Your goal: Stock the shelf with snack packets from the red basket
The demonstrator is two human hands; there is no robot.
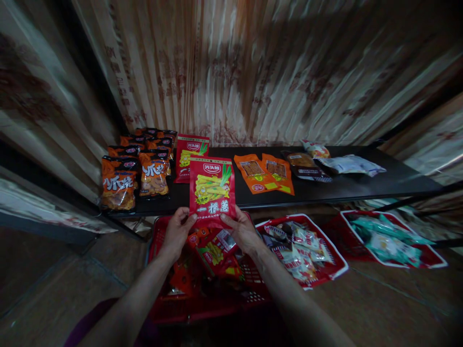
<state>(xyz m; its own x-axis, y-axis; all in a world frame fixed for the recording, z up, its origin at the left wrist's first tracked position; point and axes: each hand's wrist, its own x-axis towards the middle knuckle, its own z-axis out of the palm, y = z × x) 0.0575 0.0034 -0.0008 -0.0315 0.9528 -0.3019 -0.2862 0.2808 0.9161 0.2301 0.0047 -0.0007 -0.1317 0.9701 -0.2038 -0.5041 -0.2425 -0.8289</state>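
Observation:
Between both hands I hold a red snack bag (212,188) upright, its front with yellow sticks and a green scallion facing me. My left hand (179,232) pinches its lower left corner, and my right hand (243,230) pinches the lower right corner. Just behind it, partly covered, a matching red snack bag (183,156) stands on the black shelf (224,200). Below my hands is a red basket (170,315) with more snack bags in it, among them a red snack bag (217,253) on top.
Rows of orange-and-black snack bags (155,176) stand at the shelf's left end. Two orange packets (262,173) lie right of centre, then a brown packet (306,166) and a white packet (356,165). Two more baskets, a middle basket (340,277) and a right basket (439,262), hold other packets.

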